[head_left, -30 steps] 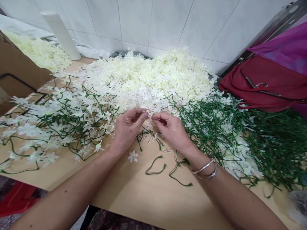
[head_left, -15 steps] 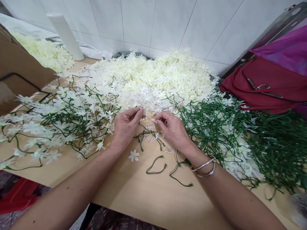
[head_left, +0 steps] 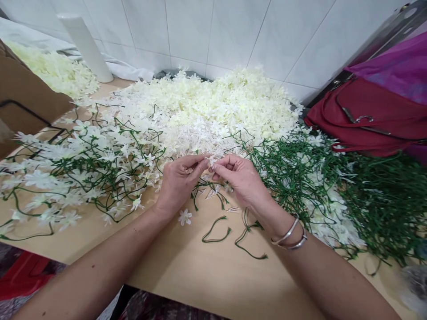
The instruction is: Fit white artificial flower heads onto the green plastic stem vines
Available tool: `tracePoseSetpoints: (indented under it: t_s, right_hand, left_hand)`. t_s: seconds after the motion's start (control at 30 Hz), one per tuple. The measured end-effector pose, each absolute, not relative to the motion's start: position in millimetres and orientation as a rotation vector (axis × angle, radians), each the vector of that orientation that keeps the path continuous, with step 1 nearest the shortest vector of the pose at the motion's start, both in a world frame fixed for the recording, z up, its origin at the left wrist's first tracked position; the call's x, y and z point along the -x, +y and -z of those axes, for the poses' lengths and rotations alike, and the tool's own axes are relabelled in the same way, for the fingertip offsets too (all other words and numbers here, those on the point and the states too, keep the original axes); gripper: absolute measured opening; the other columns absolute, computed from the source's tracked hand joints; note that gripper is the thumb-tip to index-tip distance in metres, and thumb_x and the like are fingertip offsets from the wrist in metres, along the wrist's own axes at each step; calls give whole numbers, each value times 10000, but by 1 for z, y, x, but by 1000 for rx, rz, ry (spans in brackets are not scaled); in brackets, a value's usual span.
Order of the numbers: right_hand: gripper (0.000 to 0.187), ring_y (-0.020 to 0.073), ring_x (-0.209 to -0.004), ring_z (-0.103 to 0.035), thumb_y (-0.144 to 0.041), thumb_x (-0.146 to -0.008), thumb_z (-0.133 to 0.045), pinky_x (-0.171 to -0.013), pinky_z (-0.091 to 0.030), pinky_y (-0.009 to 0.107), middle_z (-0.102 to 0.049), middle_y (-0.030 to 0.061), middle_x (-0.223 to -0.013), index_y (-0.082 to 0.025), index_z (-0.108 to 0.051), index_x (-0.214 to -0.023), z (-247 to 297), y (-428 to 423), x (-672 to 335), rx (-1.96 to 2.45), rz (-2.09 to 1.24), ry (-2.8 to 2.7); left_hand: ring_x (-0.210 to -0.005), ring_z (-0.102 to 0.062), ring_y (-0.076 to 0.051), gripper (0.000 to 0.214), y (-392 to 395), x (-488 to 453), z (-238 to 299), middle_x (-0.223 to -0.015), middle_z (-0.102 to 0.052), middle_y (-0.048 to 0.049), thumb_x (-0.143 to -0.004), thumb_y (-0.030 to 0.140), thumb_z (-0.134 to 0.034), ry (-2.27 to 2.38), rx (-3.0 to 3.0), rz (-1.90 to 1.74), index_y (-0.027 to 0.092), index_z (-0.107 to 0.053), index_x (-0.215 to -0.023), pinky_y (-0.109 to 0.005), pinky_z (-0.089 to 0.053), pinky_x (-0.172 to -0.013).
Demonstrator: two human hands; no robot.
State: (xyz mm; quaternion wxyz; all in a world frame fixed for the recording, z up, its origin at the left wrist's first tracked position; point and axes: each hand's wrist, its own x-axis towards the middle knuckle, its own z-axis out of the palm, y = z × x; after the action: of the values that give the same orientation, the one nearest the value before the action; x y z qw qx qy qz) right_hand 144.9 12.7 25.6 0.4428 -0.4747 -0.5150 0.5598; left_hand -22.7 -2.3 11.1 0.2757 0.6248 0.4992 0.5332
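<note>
My left hand (head_left: 178, 184) and my right hand (head_left: 243, 180) meet fingertip to fingertip above the table. Pinched between them is a small white artificial flower (head_left: 211, 162); the fingers partly cover it, so I cannot tell how its pieces fit together. Below the hands lie green stems (head_left: 216, 240) and a few thin white stamens (head_left: 232, 209). A single white blossom (head_left: 184, 217) rests on the table near my left wrist.
White flowers on green stems (head_left: 110, 173) spread at left. A big heap of cream petals (head_left: 233, 98) fills the back, with a green stem pile (head_left: 387, 200) at right. A cardboard box (head_left: 33, 89), a white roll (head_left: 86, 49) and a red bag (head_left: 370, 111) stand around the table (head_left: 200, 275).
My hands have come together. Fingertips that were apart, each with a small white piece, now meet at the white flower. The view has shifted slightly.
</note>
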Motion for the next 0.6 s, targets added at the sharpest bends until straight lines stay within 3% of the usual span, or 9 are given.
tracePoseSetpoints:
  t_s: [0.17, 0.3, 0.43, 0.6]
  right_hand:
    - [182, 118, -602, -655, -307, -727, -818, -674, -543, 268, -708, -6, -617, -196, -675, -702, -29, 14, -145, 1180, -1485, -1189]
    - [163, 118, -604, -637, -303, -727, -811, -662, -533, 266, -698, -8, -628, -202, -688, -698, -31, 12, -142, 1157, -1495, -1125]
    - [156, 103, -597, -611, -303, -731, -814, -649, -535, 263, -720, 3, -714, -198, -701, -707, -32, 8, -138, 1118, -1471, -1069]
    - [173, 100, -584, -599, -320, -728, -833, -607, -528, 247, -690, -12, -672, -204, -704, -716, -30, 8, -136, 1129, -1438, -1087]
  left_hand:
    - [-928, -788, -196, 174, -3, 23, -10, -1050, -842, -22, -950, 269, -713, 1323, -1879, -1476, 263, -838, -1070, -306, -618, -860]
    - [-809, -767, -151, 179, -4, 21, -10, -941, -835, 4, -929, 239, -725, 1386, -1879, -1512, 267, -816, -1080, -248, -600, -775]
    - [-736, -732, -118, 133, -5, 20, -12, -853, -804, 17, -903, 203, -730, 1405, -1829, -1537, 238, -785, -1019, -204, -570, -721]
    - [-737, -717, -121, 62, -5, 19, -12, -851, -792, 8, -904, 209, -727, 1354, -1763, -1512, 225, -773, -943, -212, -563, -722]
